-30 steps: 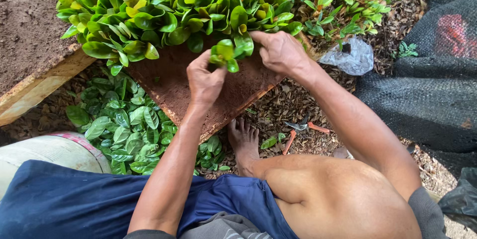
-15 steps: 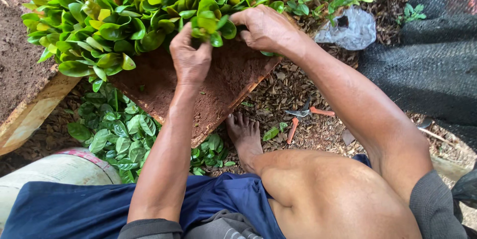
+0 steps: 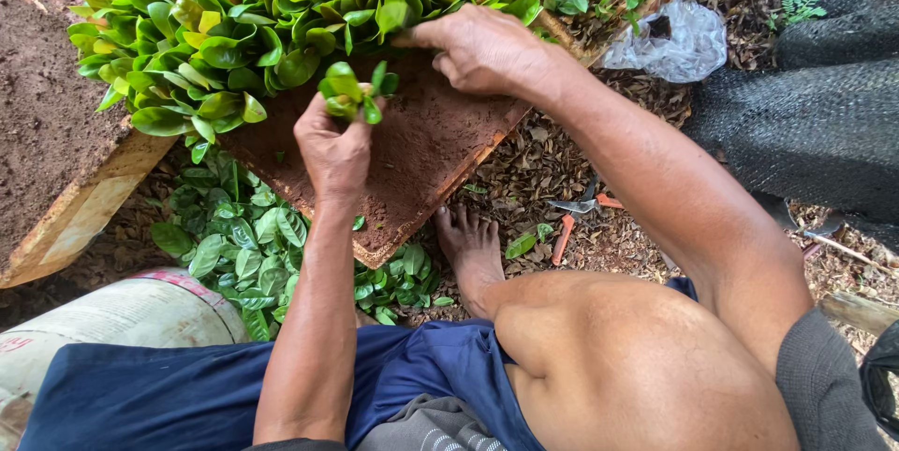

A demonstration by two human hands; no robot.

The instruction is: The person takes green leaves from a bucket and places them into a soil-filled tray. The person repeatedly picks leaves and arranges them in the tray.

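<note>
Cutting (image 3: 354, 93): pinched in left hand (image 3: 333, 147) fingers, stem hidden in the fist, leaves pointing up-right above them. Right hand (image 3: 482, 48): fingers curled, pressing soil tray (image 3: 426, 147) beside planted cuttings (image 3: 281, 11); hold unclear.

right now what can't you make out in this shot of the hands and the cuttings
- Stem end of the leafy cutting: head view, hidden inside the left hand.
- Fingertips of the right hand: head view, partly tucked under the planted leaves.
- Soil tray: far side covered by the planted leaves.
- Orange-handled snips: too small to show whether the blades are open.
</note>
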